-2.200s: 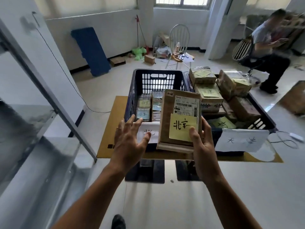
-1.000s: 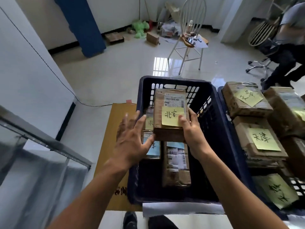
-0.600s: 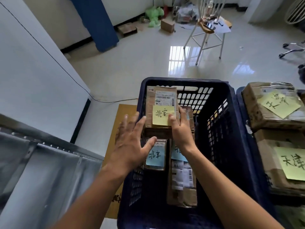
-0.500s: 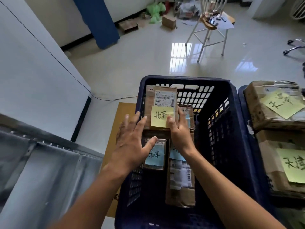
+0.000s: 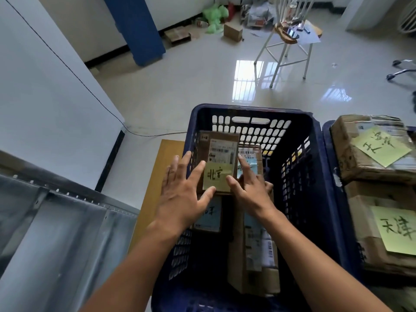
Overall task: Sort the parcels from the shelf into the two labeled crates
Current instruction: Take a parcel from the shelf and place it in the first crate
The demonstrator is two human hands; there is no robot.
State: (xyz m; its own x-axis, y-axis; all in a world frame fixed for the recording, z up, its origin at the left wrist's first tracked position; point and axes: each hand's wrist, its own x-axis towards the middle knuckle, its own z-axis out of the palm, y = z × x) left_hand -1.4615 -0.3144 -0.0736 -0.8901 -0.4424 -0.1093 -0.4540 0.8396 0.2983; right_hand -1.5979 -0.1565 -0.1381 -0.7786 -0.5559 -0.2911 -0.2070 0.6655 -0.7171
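Right grip (image 5: 252,192) — brown parcel (image 5: 221,152), yellow note (image 5: 217,176)

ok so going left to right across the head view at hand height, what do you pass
metal shelf → cardboard sheet → left hand → parcel with the yellow note → right hand → blue crate's right wall → parcels with green notes

Parcel (image 5: 217,152) in left crate (image 5: 315,176), stacked boxes (image 5: 369,176) right, chair (image 5: 290,39) behind

Daylight from a window makes bright glare on the glossy floor (image 5: 247,79). The crate (image 5: 315,176) interior is dark. Edges bend from wide-angle distortion; hands look slightly blurred.
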